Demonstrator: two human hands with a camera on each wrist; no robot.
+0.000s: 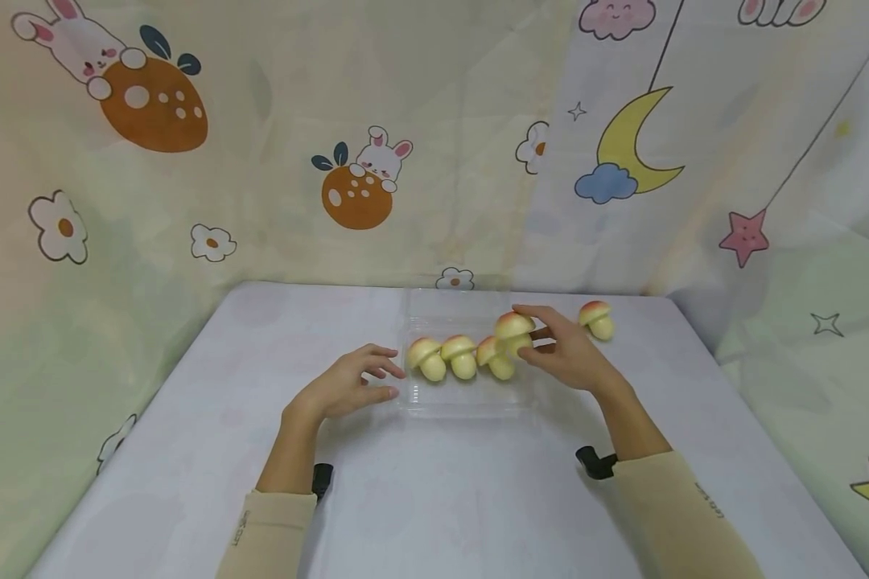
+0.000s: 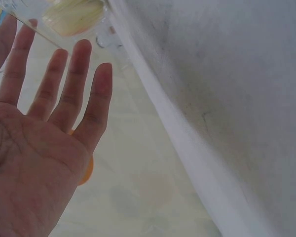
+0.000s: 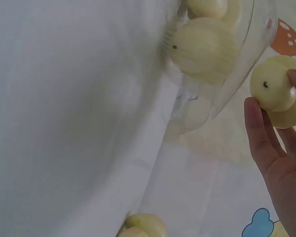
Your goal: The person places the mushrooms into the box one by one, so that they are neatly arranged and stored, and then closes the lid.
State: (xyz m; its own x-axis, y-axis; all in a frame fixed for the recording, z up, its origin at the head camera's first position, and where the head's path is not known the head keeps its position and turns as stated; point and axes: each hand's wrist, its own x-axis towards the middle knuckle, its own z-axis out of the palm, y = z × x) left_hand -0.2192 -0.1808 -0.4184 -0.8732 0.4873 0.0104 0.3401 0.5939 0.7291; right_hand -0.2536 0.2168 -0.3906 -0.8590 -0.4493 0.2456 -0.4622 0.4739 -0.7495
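My right hand (image 1: pixel 568 350) pinches a toy mushroom (image 1: pixel 514 328) with a red-tinged cap and pale stem, raised over the right end of a clear plastic box (image 1: pixel 463 400). Inside the box, three like mushrooms lie in a row: a left one (image 1: pixel 427 359), a middle one (image 1: pixel 459 356) and a right one (image 1: pixel 495 359), partly overlapped by the held one. In the right wrist view the held mushroom (image 3: pixel 272 86) sits between thumb and fingers, beside the box wall. Beside the box's left side is my left hand (image 1: pixel 351 382), its fingers loosely extended and holding nothing.
One more mushroom (image 1: pixel 597 320) lies on the white table (image 1: pixel 434 490) behind my right hand, right of the box. A transparent lid (image 1: pixel 456 304) stands at the box's far side. Patterned cloth (image 1: pixel 434 104) hangs behind the table and along both sides.
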